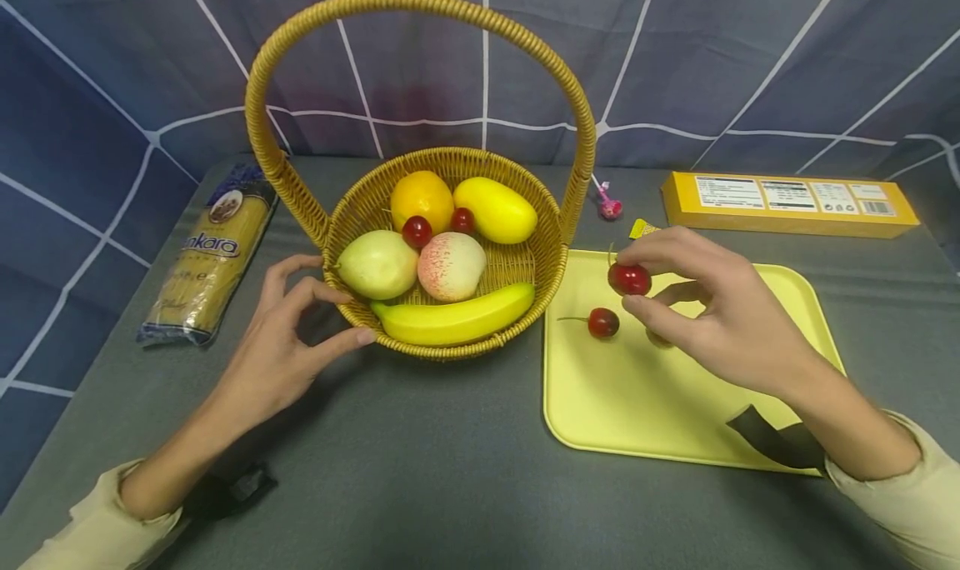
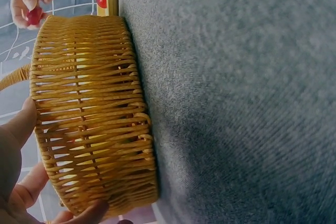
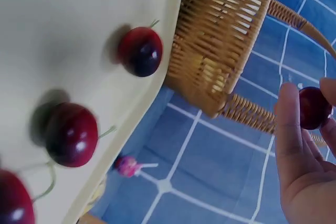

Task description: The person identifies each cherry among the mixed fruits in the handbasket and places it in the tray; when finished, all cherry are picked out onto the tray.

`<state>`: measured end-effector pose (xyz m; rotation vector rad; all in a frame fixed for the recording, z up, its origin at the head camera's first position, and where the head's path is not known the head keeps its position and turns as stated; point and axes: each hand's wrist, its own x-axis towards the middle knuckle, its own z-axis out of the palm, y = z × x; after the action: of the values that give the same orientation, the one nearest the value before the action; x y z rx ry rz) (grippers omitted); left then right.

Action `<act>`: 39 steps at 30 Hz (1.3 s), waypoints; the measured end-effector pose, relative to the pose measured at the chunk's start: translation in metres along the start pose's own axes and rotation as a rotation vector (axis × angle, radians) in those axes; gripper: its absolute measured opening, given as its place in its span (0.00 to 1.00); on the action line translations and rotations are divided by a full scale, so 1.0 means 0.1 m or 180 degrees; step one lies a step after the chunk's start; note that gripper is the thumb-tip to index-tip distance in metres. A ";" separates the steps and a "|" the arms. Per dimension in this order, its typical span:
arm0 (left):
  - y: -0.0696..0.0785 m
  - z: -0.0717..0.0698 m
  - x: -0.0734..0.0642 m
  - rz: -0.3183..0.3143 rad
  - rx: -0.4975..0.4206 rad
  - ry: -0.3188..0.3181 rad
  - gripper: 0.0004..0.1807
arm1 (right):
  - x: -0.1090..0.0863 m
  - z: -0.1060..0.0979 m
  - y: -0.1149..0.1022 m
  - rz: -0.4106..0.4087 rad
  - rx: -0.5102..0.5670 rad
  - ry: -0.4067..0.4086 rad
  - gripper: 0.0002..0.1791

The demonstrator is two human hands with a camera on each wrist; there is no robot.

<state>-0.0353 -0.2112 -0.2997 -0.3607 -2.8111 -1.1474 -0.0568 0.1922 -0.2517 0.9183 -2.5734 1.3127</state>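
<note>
My left hand (image 1: 273, 349) grips the left rim of a wicker basket (image 1: 352, 195), thumb on the near edge and fingers along the side. Inside lie an orange (image 1: 422, 197), a yellow mango (image 1: 497, 212), a green pear-like fruit (image 1: 378, 265), a peach (image 1: 452, 267), a banana (image 1: 454, 318) and two cherries (image 1: 417, 232). Above a yellow tray (image 1: 660, 424), my right hand (image 1: 720, 312) pinches a red cherry (image 1: 630, 280) between thumb and fingers. Another cherry (image 1: 603, 323) lies on the tray below it; the right wrist view shows more cherries (image 3: 72, 135) there.
A pasta packet (image 1: 206, 257) lies left of the basket. Behind the tray are a yellow box (image 1: 787, 205) and a pink lollipop (image 1: 610, 208). The basket's tall handle (image 1: 420, 2) arches over the fruit. A checked blue cloth (image 1: 420, 70) hangs behind the table.
</note>
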 end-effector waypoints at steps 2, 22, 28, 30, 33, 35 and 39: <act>0.00 0.00 0.00 0.0007 -0.0005 0.0001 0.19 | -0.05 -0.03 0.02 0.0074 0.0023 -0.0009 0.23; 0.00 0.00 0.00 0.0001 -0.0004 -0.0007 0.19 | -0.46 0.25 0.28 0.0067 -0.1030 -0.0861 0.19; 0.00 0.01 0.00 -0.0014 -0.0008 -0.0018 0.19 | -0.46 0.29 0.28 0.0186 -0.1109 -0.1165 0.18; 0.00 0.01 0.00 -0.0023 -0.0017 -0.0025 0.19 | -0.45 0.30 0.28 0.0186 -0.1124 -0.1240 0.18; 0.00 0.01 0.00 -0.0040 -0.0022 -0.0033 0.19 | -0.45 0.31 0.29 0.0143 -0.1172 -0.1288 0.16; 0.00 0.01 0.00 -0.0049 -0.0022 -0.0036 0.20 | -0.45 0.32 0.29 0.0115 -0.1205 -0.1306 0.15; 0.01 0.01 0.00 -0.0056 -0.0025 -0.0035 0.19 | -0.45 0.33 0.29 0.0134 -0.1230 -0.1334 0.16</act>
<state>-0.0353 -0.2102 -0.2997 -0.3448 -2.8254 -1.1640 -0.0312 0.2008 -0.3086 1.1591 -3.0122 0.6328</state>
